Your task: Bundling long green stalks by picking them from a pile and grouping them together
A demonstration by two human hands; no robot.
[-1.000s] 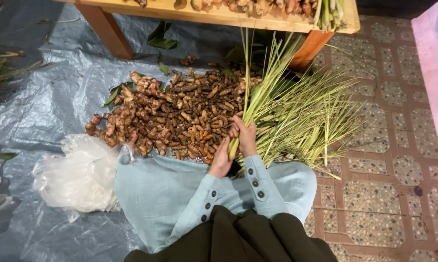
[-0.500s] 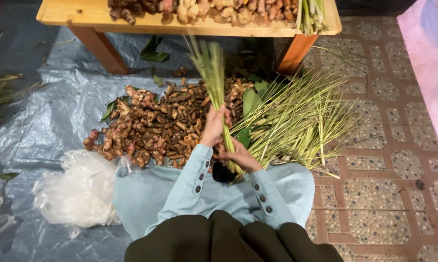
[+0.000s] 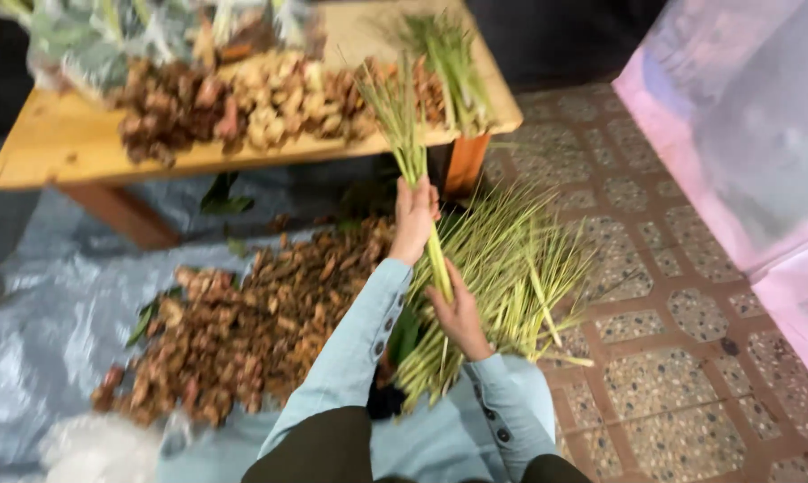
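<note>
The left hand point(image 3: 415, 217) is closed around a lemongrass bundle point(image 3: 410, 165) at mid-length. Its long axis runs near-to-far, tips toward the tabletop point(image 3: 55, 148). The right hand point(image 3: 462, 313), nearer, cups the stalk bases above the loose lemongrass pile point(image 3: 520, 268).

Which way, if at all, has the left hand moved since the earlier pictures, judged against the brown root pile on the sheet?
Yes. The left hand has risen from the edge of the brown root pile toward the wooden table, lifting the green stalk bundle.
</note>
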